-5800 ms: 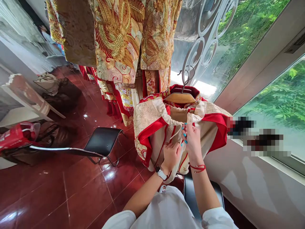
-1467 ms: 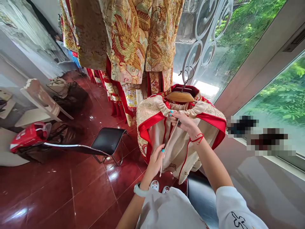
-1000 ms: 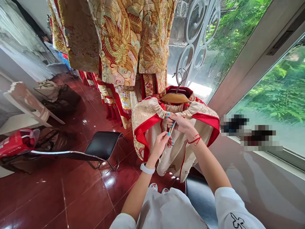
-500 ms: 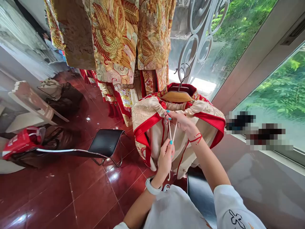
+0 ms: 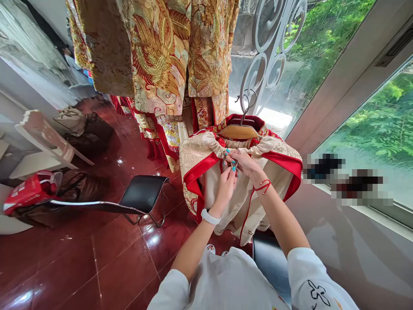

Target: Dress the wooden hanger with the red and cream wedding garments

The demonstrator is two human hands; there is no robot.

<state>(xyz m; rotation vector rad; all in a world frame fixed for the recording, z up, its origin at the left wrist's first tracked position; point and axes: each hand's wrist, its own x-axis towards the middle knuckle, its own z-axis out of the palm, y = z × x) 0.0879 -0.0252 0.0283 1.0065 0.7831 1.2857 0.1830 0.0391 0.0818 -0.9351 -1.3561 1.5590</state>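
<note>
A cream garment with red trim [image 5: 197, 150] hangs in front of me on a wooden hanger [image 5: 239, 131]. Its gathered cream waistband [image 5: 263, 146] curves down on both sides toward my hands. My right hand [image 5: 247, 164] is closed at the middle of this band, fingers pinching the white drawstring. Just below it, my left hand [image 5: 226, 185] pinches the drawstring too, its fingertips close against the right hand's fingers. Most of the drawstring is hidden behind the fingers.
Gold and red embroidered garments [image 5: 161, 60] hang behind. A black chair [image 5: 145, 193] stands to the left, and another black seat [image 5: 271, 262] is close by my right side. A red bag [image 5: 30, 191] lies far left. Windows [image 5: 380, 116] line the right.
My left hand has moved up to meet the right one. The two drawstring lengths that stretched between the hands are now drawn in among the fingers.
</note>
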